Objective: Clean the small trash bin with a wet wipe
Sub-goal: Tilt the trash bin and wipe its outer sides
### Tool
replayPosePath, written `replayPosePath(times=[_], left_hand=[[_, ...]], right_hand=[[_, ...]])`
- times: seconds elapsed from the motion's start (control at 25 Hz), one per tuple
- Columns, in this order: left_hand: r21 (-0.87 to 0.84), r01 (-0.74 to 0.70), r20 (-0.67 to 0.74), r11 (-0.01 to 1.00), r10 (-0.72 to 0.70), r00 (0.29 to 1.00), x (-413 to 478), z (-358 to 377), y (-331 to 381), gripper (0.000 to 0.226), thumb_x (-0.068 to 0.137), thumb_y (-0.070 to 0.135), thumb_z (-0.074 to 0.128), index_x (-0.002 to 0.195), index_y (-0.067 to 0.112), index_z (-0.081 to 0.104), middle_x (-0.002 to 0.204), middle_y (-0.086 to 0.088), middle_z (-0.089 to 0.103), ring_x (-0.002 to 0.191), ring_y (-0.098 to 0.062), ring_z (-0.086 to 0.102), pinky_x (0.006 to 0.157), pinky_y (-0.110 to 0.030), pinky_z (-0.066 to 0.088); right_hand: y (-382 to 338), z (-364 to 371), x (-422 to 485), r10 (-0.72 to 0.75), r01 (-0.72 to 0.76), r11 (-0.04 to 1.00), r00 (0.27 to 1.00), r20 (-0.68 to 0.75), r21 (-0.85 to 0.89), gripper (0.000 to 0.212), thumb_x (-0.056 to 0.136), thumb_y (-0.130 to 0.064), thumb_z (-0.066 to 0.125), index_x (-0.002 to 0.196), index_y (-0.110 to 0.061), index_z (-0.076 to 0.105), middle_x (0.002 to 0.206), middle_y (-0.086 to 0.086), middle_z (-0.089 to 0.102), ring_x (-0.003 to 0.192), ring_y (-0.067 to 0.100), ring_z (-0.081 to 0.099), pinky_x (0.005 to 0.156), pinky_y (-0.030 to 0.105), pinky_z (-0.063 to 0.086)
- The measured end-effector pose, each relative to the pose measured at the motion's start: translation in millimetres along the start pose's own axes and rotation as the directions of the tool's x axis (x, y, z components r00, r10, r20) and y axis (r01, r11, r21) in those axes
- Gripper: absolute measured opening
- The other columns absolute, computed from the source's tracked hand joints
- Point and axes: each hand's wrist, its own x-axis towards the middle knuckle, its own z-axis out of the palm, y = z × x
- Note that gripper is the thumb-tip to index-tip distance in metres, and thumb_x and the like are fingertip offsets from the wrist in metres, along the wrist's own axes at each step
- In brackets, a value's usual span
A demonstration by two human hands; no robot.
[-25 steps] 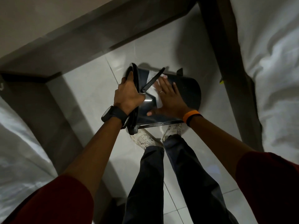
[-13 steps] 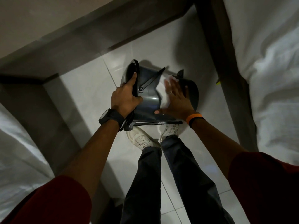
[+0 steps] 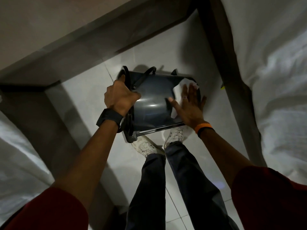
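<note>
A small dark grey trash bin (image 3: 151, 103) is held on its side above the floor, rim to the left, base to the right. My left hand (image 3: 120, 97) grips the black rim, with a black watch on the wrist. My right hand (image 3: 189, 105) lies flat with fingers spread, pressing a white wet wipe (image 3: 178, 90) against the bin's wall near the base end. The wipe shows around and above my fingers; the rest is under my palm. A thin black handle (image 3: 144, 77) arcs off the rim.
White-sheeted beds stand at the right (image 3: 274, 63) and lower left (image 3: 15, 146), each with a dark frame. A dark ledge (image 3: 83, 47) runs along the wall ahead. My legs and white shoes (image 3: 146, 146) stand on the tiled floor (image 3: 86, 90) under the bin.
My right hand has slid the wipe along the bin's wall from the middle toward the base end at the right. The left hand has kept its grip on the rim.
</note>
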Motion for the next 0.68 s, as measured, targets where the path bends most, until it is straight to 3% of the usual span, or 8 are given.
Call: replayPosePath(times=[0.08, 0.2, 0.24, 0.28, 0.4, 0.48, 0.6, 0.68], left_hand=[[-0.003, 0.015, -0.012, 1.000, -0.015, 1.000, 5.6, -3.3, 4.4, 0.066, 0.071, 0.023, 0.075, 0.135, 0.023, 0.056, 0.093, -0.008, 0.070, 0.087, -0.030, 0.065, 0.071, -0.031, 0.049], [-0.013, 0.055, -0.030, 0.998, -0.055, 0.998, 13.2, -9.2, 7.0, 0.053, 0.072, 0.022, 0.075, 0.123, 0.020, 0.062, 0.090, -0.005, 0.066, 0.078, -0.025, 0.058, 0.068, -0.029, 0.044], [-0.025, 0.070, -0.029, 0.997, -0.071, 0.997, 15.4, -11.6, 7.0, 0.049, 0.072, 0.022, 0.074, 0.120, 0.019, 0.063, 0.090, -0.004, 0.067, 0.078, -0.024, 0.058, 0.068, -0.029, 0.045], [-0.032, 0.083, -0.026, 0.996, -0.084, 0.996, 17.3, -14.4, 7.0, 0.047, 0.072, 0.023, 0.074, 0.118, 0.018, 0.064, 0.090, -0.003, 0.067, 0.078, -0.024, 0.060, 0.068, -0.029, 0.048], [-0.034, 0.116, 0.000, 0.993, -0.116, 0.993, 22.8, -23.4, 9.8, 0.046, 0.069, 0.023, 0.076, 0.112, 0.014, 0.065, 0.091, -0.005, 0.070, 0.081, -0.027, 0.068, 0.069, -0.032, 0.057], [-0.039, 0.139, 0.022, 0.990, -0.138, 0.990, 25.1, -28.2, 14.9, 0.046, 0.067, 0.023, 0.076, 0.110, 0.012, 0.065, 0.095, -0.008, 0.072, 0.083, -0.030, 0.070, 0.072, -0.039, 0.062], [-0.046, 0.176, 0.023, 0.983, -0.175, 0.984, 24.3, -31.6, 20.9, 0.048, 0.063, 0.023, 0.074, 0.109, 0.011, 0.066, 0.097, -0.012, 0.073, 0.085, -0.035, 0.072, 0.076, -0.048, 0.064], [-0.066, 0.192, 0.024, 0.979, -0.191, 0.981, 22.2, -32.3, 22.2, 0.050, 0.064, 0.023, 0.075, 0.111, 0.012, 0.066, 0.100, -0.013, 0.074, 0.087, -0.036, 0.072, 0.078, -0.049, 0.063]], right_hand=[[-21.0, 5.8, -9.6, -0.192, 0.188, 0.979, 0.981, -0.043, -0.078, 0.098, 0.091, -0.077, 0.030, 0.160, -0.019, -0.010, 0.169, 0.012, -0.016, 0.157, 0.029, -0.014, 0.123, 0.063, -0.008], [-56.8, 31.8, -35.8, -0.579, 0.549, 0.792, 0.814, -0.047, -0.268, 0.100, 0.088, -0.084, 0.022, 0.161, -0.019, -0.001, 0.170, 0.014, -0.004, 0.158, 0.029, -0.003, 0.122, 0.067, 0.002], [-55.8, 33.5, -36.7, -0.609, 0.562, 0.764, 0.791, -0.065, -0.316, 0.098, 0.089, -0.083, 0.021, 0.161, -0.020, 0.001, 0.170, 0.013, -0.002, 0.158, 0.028, -0.001, 0.121, 0.068, 0.005], [-49.9, 29.8, -31.1, -0.572, 0.519, 0.792, 0.815, -0.095, -0.322, 0.094, 0.090, -0.082, 0.019, 0.161, -0.022, 0.001, 0.170, 0.011, -0.001, 0.158, 0.028, -0.001, 0.121, 0.069, 0.006], [-24.8, 10.5, -6.2, -0.145, 0.136, 0.988, 0.981, -0.127, -0.076, 0.085, 0.094, -0.075, 0.016, 0.160, -0.026, -0.008, 0.170, 0.008, -0.010, 0.157, 0.027, -0.008, 0.121, 0.069, 0.000], [-28.6, 7.8, -2.4, -0.027, 0.031, 0.999, 0.996, -0.090, 0.035, 0.084, 0.095, -0.073, 0.016, 0.159, -0.026, -0.012, 0.169, 0.010, -0.013, 0.157, 0.028, -0.011, 0.121, 0.069, 0.000], [-74.3, 28.3, -35.6, -0.388, 0.375, 0.919, 0.916, -0.106, -0.121, 0.085, 0.094, -0.075, 0.012, 0.161, -0.023, -0.002, 0.170, 0.014, -0.006, 0.158, 0.031, -0.005, 0.122, 0.067, 0.000], [-80.7, 37.7, -51.6, -0.509, 0.483, 0.853, 0.854, -0.105, -0.198, 0.082, 0.096, -0.074, 0.014, 0.161, -0.026, 0.002, 0.170, 0.010, -0.004, 0.158, 0.027, -0.004, 0.121, 0.068, 0.002]])
